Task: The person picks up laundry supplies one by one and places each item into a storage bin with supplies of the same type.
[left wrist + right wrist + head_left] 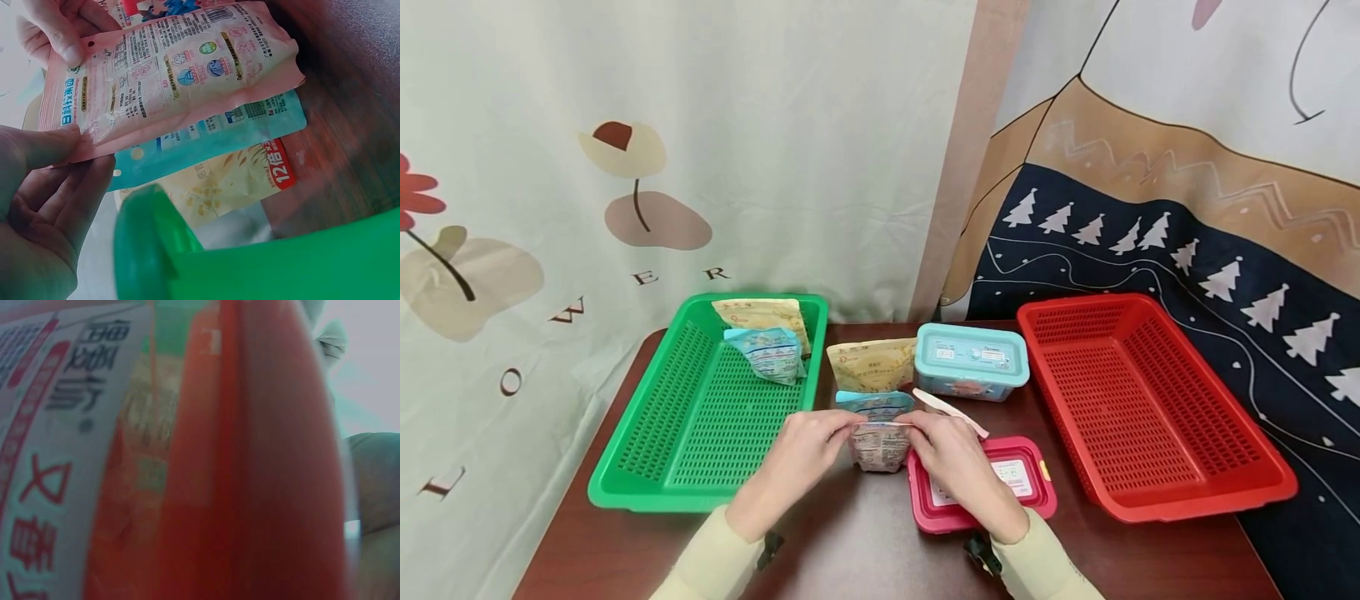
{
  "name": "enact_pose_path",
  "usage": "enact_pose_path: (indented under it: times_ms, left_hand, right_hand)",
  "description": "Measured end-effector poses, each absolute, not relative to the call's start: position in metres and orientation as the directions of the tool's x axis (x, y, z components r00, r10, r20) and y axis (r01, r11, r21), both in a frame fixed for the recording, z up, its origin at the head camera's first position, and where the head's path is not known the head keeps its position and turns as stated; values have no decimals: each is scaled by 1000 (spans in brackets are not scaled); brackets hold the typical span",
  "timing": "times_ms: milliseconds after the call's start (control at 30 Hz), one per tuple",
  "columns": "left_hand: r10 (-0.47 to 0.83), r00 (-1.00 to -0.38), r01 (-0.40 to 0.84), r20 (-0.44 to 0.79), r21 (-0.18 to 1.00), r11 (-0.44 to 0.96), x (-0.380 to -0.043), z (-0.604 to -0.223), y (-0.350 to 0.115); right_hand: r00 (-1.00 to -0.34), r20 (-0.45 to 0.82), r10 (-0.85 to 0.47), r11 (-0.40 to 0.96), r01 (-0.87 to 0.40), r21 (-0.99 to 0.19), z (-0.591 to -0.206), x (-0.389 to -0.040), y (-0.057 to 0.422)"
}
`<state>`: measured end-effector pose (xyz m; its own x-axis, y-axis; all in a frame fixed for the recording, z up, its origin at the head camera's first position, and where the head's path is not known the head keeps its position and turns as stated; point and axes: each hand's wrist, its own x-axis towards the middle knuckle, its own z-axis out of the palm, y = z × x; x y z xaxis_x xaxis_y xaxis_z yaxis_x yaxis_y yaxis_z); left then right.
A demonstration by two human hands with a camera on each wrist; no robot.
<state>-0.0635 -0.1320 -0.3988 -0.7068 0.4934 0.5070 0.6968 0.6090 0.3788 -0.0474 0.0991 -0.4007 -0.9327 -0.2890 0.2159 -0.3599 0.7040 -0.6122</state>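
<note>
Pale yellow sleeves (711, 554) come in low from the near edge of the worktop (842, 546), and a person's two hands meet just ahead of them. Both grips are pinched nearly closed on one thing: the left hand (811, 437) has one top corner of a pink pouch (880, 450), the right hand (951, 450) the other, so its top edge runs straight between them. That pouch hangs upright at the middle of the worktop, its back crowded with small print; whether its base touches the wood, I can't tell.

Right behind it stands a blue pouch (874, 404), then a taller yellow pouch (871, 367). Beyond the right hand sits a light blue box (972, 358), with a slim pale item (951, 412) slanting in front of it. Under the right forearm lies a deep-pink box (1037, 500) — white label on top, yellow clasp at its side.

Off to the left, a green basket (647, 500) holds another yellow and another blue packet; a red basket (1187, 504) stands on the right.
</note>
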Motion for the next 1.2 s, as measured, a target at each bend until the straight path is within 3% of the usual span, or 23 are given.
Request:
enact_pose_path:
  times_ms: [367,667,1000,1200]
  left_hand:
    - [474,-713,691,516,402,601,-62,-389,-133]
    - [425,-685,717,592,441,540,-60,-375,-142]
    - [304,-723,675,620,539,504,-52,-349,-151]
    - [216,-783,605,583,634,483,-46,-330,-162]
  right_hand:
    - [-927,254,-276,692,-375,-617,-395,-44,99]
    - [-921,319,-224,606,-387,-695,-380,-39,99]
    - [-880,419,-224,469,-475,-745,-356,-37,94]
    - [-838,486,-248,420,-545,-726,-339,-39,81]
